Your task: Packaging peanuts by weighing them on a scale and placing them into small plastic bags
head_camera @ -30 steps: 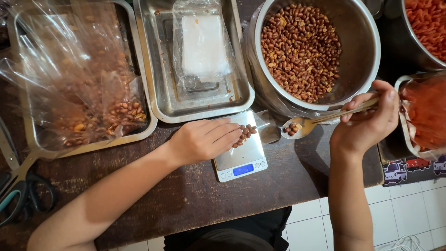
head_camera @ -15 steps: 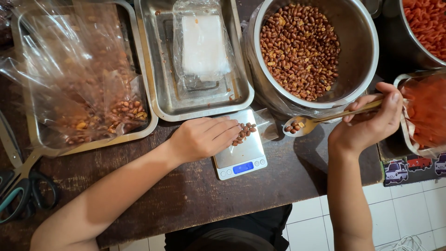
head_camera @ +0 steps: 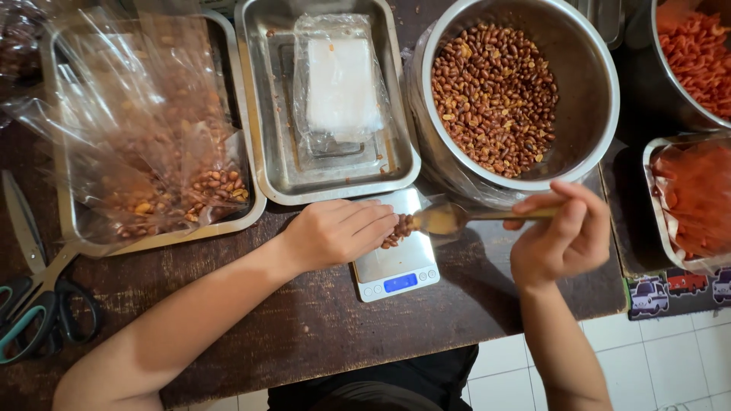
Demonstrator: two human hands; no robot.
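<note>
Resting on a small digital scale (head_camera: 396,266), the left hand (head_camera: 335,232) lies palm down with its fingers (head_camera: 373,221) close together, their tips touching a little heap of brown peanuts (head_camera: 399,230) on the weighing plate. The right hand (head_camera: 563,240) pinches the handle of a metal spoon (head_camera: 449,218), whose bowl sits just beside the heap, over the scale's far edge. Behind the spoon stands a large steel pot (head_camera: 594,99) of roasted peanuts. To the left, on the dark wooden counter (head_camera: 228,320), a steel tray (head_camera: 274,129) carries a clear packet (head_camera: 340,84), and another tray (head_camera: 251,209) holds plastic bags of peanuts (head_camera: 152,167). Scissors (head_camera: 38,304) lie at the counter's left edge.
</note>
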